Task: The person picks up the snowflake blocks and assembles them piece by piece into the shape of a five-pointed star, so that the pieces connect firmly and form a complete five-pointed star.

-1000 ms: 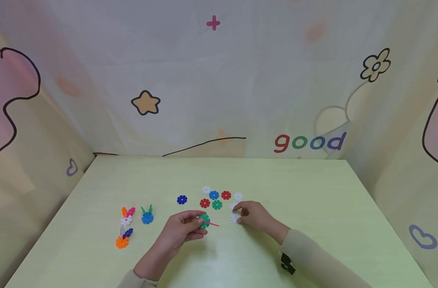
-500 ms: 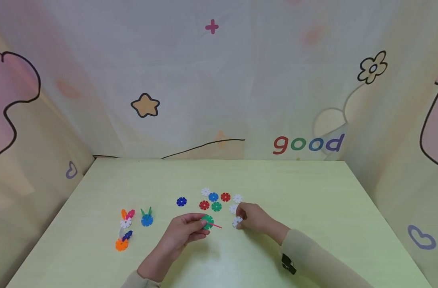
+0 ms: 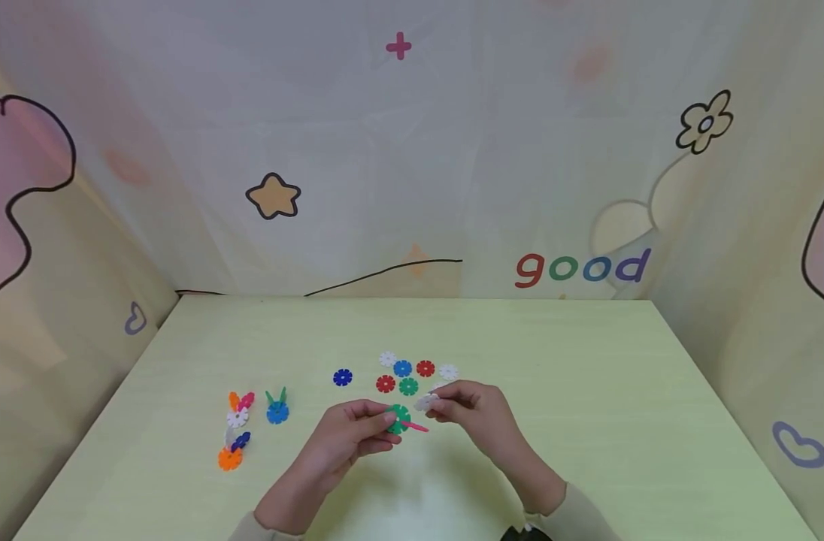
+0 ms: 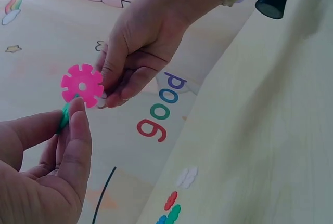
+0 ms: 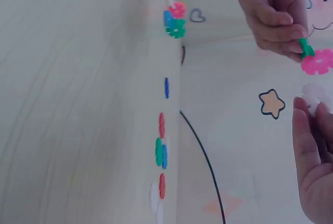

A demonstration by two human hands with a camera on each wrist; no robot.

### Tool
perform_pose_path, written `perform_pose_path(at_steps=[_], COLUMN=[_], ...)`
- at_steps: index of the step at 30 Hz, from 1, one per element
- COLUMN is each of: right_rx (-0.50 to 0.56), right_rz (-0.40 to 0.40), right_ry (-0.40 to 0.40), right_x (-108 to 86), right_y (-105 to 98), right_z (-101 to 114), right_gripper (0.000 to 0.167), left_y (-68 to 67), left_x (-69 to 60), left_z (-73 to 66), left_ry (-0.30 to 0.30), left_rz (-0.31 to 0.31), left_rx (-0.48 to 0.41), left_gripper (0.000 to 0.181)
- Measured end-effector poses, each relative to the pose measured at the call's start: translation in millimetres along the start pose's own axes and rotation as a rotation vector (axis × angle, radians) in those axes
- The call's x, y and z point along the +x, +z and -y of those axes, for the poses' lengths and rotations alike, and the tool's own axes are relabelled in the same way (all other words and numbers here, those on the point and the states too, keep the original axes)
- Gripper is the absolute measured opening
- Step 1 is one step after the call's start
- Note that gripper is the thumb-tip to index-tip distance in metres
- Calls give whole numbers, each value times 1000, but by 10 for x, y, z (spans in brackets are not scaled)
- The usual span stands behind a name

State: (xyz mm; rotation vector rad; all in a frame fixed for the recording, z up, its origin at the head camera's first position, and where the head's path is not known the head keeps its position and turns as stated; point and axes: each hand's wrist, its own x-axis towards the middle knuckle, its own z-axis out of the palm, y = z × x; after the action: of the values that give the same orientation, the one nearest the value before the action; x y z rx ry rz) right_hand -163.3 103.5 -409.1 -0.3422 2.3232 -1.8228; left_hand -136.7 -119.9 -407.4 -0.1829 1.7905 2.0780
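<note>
My left hand (image 3: 344,434) pinches a green notched disc (image 3: 404,412) between thumb and fingers. A pink notched disc (image 4: 92,77) is slotted into its edge, standing crosswise to it. In the head view the pink one shows nearly edge-on, pointing right. My right hand (image 3: 485,421) pinches a white notched disc (image 3: 425,403) just right of the green and pink pair. The right wrist view shows this white disc (image 5: 314,93) close to the pink disc (image 5: 316,63), with a small gap. Both hands are raised over the table.
Loose notched discs lie beyond the hands: a dark blue disc (image 3: 342,377), a red disc (image 3: 425,368), a green disc (image 3: 408,387) and several others. To the left stand a joined blue-and-green piece (image 3: 277,412) and a multicoloured joined piece (image 3: 230,459). A printed curtain (image 3: 358,150) backs the table (image 3: 554,353).
My right hand has picked a white disc up off the table and brought it left beside the pink disc. My left hand has shifted slightly right, still holding the green disc.
</note>
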Motion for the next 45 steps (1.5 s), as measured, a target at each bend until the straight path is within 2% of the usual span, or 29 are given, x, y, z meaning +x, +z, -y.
perform_pose_path(at_steps=[5,15,18,21,26,32,39,45], right_rx=[107,130,97,27,-30,-36,-27,-42], right_rz=[-22,-35,-56,-116,-228,-299,-298,-292], right_ry=[14,-12,-13,-11,-82,-163,-159,-192], right_x=[-88,-167,-172,-180,-224,-262,-265,-255], right_y=[78,148,180,243,350,407,399,412], right_z=[54,48,24,7,-20,-41,-68,-106], right_gripper=[22,19,15,10,7,3,3,7], left_y=[16,51,70,94,142,202,228,242], left_x=[-11,-17,-11,-10,-22,-15,7,45], left_z=[-22,-27,-24,-19,-9,-10,15,53], left_ry=[7,13,22,32,66,90,89,73], left_rz=[1,-11,-6,-18,-65,-91,-83,-119], left_rx=[-16,-9,-1,16,75,86,80,90], left_gripper=[21,24,24,24,25,23,23,21])
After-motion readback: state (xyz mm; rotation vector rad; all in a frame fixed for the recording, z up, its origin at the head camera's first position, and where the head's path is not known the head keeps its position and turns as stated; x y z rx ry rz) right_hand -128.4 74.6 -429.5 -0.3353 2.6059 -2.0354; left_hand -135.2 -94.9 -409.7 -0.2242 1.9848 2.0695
